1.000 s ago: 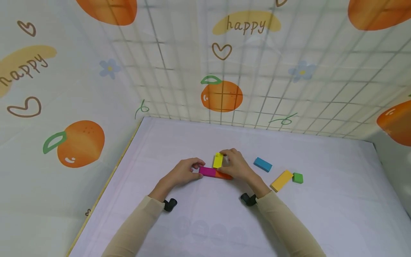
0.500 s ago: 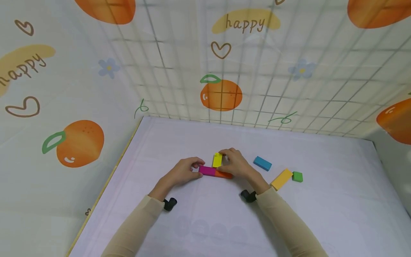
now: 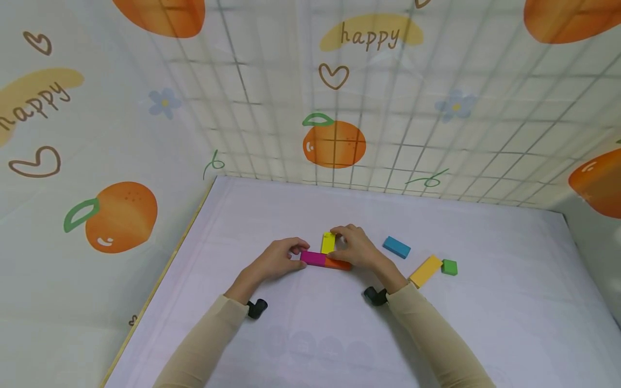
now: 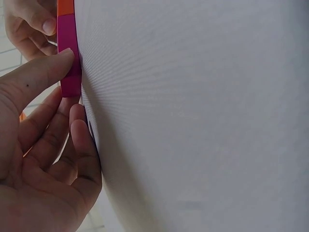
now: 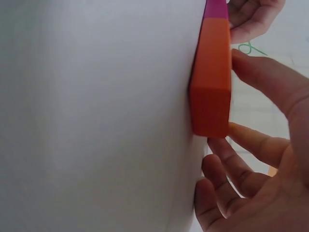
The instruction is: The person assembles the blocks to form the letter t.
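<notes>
In the head view a magenta block [image 3: 313, 258] and an orange block [image 3: 338, 264] lie end to end on the white table. My left hand [image 3: 278, 258] pinches the magenta block's left end; the left wrist view shows the thumb on its front face. Behind the pair, a yellow block [image 3: 328, 243] sits crosswise, near end by the joint. My right hand [image 3: 358, 249] grips this yellow block, index finger at its far end and thumb near the orange block's top edge. From the right wrist view the orange block [image 5: 211, 77] hides the yellow one, so the exact contact is unclear.
Right of the hands lie a blue block [image 3: 397, 247], a longer amber block [image 3: 426, 271] and a small green block [image 3: 449, 267] touching or nearly touching the amber one's end. A patterned cloth wall [image 3: 271, 134] rises behind the table, with another at the left.
</notes>
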Demonstrator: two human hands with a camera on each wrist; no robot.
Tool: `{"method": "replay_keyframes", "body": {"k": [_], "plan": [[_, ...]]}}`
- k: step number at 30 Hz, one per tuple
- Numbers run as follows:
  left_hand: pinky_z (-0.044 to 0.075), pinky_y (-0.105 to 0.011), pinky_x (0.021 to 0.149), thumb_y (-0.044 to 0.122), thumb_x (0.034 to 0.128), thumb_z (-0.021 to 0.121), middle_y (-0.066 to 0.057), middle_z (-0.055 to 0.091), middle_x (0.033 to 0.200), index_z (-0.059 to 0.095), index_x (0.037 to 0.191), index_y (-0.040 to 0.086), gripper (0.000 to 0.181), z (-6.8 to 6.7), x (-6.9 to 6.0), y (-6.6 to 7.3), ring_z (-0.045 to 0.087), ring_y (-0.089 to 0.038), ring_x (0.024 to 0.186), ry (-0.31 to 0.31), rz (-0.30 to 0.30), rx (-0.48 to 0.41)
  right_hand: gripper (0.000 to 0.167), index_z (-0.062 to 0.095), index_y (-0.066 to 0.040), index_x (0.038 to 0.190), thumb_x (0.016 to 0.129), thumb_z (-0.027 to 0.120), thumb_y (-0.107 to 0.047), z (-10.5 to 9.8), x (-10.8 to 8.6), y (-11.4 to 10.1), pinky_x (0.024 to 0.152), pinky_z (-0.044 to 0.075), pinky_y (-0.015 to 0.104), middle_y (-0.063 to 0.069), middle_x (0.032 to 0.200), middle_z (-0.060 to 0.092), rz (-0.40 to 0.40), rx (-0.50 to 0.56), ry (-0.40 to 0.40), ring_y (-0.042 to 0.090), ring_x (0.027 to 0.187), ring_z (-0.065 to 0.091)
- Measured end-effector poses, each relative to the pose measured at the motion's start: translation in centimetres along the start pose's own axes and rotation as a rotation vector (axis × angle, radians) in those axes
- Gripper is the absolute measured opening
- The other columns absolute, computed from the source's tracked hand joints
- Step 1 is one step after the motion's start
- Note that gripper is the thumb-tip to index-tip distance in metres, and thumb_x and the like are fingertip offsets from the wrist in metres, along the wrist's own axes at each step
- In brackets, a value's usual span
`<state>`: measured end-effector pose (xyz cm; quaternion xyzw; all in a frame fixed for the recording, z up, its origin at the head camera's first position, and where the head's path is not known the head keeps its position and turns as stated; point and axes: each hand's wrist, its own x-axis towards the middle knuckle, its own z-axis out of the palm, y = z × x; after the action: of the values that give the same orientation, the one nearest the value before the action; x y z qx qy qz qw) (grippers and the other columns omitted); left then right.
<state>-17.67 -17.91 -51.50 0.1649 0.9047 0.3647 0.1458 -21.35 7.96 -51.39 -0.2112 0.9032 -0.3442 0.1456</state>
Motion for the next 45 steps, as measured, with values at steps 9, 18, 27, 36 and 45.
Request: {"method": "replay_keyframes", "body": {"k": [9, 18, 27, 36, 45], "plan": [[0.048, -0.031, 0.086, 0.019, 0.0868, 0.08, 0.008, 0.061, 0.104, 0.066, 0.125, 0.019, 0.04, 0.1, 0.0, 0.2, 0.054, -0.016, 0.098, 0.0, -0.021, -0.004, 0.068, 0.055, -0.009, 0.14, 0.083, 0.082, -0.033, -0.1, -0.1, -0.2, 0.089, 0.045, 0.042, 0.009, 0.122, 0.057, -0.004, -0.02, 0.003, 0.027, 0.108, 0.047], [0.048, -0.032, 0.087, 0.018, 0.0868, 0.08, 0.008, 0.062, 0.106, 0.066, 0.125, 0.018, 0.041, 0.1, -0.1, 0.3, 0.054, -0.016, 0.1, -0.006, -0.024, -0.01, 0.068, 0.053, -0.006, 0.141, 0.085, 0.08, -0.032, -0.2, -0.7, -0.5, 0.088, 0.048, 0.042, 0.011, 0.124, 0.057, -0.003, 0.018, 0.017, 0.027, 0.109, 0.049], [0.048, -0.033, 0.088, 0.015, 0.0861, 0.08, 0.006, 0.062, 0.106, 0.067, 0.124, 0.015, 0.04, 0.1, -0.2, 0.2, 0.055, -0.016, 0.1, 0.002, -0.008, -0.022, 0.065, 0.054, -0.004, 0.141, 0.086, 0.078, -0.03, -0.9, -2.1, -0.7, 0.088, 0.05, 0.046, 0.013, 0.126, 0.057, 0.007, 0.058, 0.091, 0.03, 0.111, 0.052], [0.048, -0.034, 0.088, 0.015, 0.086, 0.08, 0.005, 0.062, 0.105, 0.067, 0.124, 0.015, 0.04, 0.1, -0.3, 0.2, 0.054, -0.017, 0.1, 0.011, -0.005, -0.031, 0.064, 0.054, -0.004, 0.14, 0.087, 0.078, -0.03, -1.8, -4.4, -0.5, 0.088, 0.051, 0.046, 0.015, 0.126, 0.058, 0.024, 0.084, 0.16, 0.032, 0.11, 0.053], [0.049, -0.034, 0.088, 0.016, 0.0861, 0.08, 0.005, 0.061, 0.104, 0.067, 0.125, 0.016, 0.041, 0.0, -0.3, 0.3, 0.054, -0.017, 0.1, 0.01, -0.011, -0.02, 0.061, 0.055, -0.002, 0.138, 0.089, 0.078, -0.029, -2.5, -7.0, 0.1, 0.086, 0.051, 0.046, 0.018, 0.124, 0.058, -0.012, 0.106, 0.235, 0.036, 0.107, 0.055]]}}
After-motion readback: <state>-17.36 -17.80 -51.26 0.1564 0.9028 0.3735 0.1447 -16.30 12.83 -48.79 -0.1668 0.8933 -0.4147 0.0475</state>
